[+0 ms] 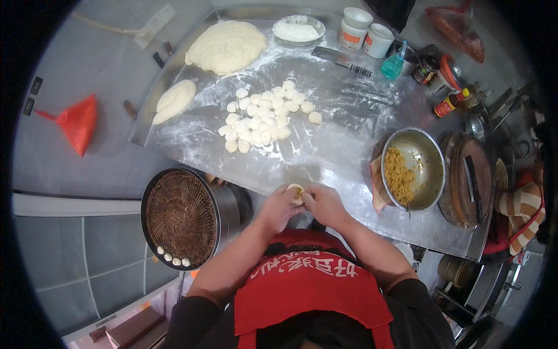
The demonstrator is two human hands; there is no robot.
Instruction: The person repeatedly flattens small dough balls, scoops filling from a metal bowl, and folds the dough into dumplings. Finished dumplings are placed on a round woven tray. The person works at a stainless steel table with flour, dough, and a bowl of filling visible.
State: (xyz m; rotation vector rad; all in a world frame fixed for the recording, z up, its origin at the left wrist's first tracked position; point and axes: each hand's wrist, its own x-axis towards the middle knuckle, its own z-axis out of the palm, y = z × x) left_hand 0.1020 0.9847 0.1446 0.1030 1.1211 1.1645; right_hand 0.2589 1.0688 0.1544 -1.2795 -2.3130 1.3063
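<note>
Near the front edge of the steel worktable (348,131), my left hand (279,209) cups a round dough wrapper (296,194) with yellowish filling on it. My right hand (324,205) touches the wrapper's right rim with its fingertips. Beyond my hands lie many small dough pieces (261,118) in a floury patch. Farther back are a large dough mass (229,46) and a smaller folded dough piece (174,100). To the right, a steel bowl (420,168) holds yellowish filling (399,174) and a utensil. Several small filled buns (176,261) sit on the round steamer (181,213) at left.
A cleaver (342,61), a flour bowl (299,31), white tubs (378,40) and a sauce bottle (451,103) stand or lie along the back. A knife (473,187) rests on a round chopping board (453,192). A person's striped sleeve (523,209) shows at far right.
</note>
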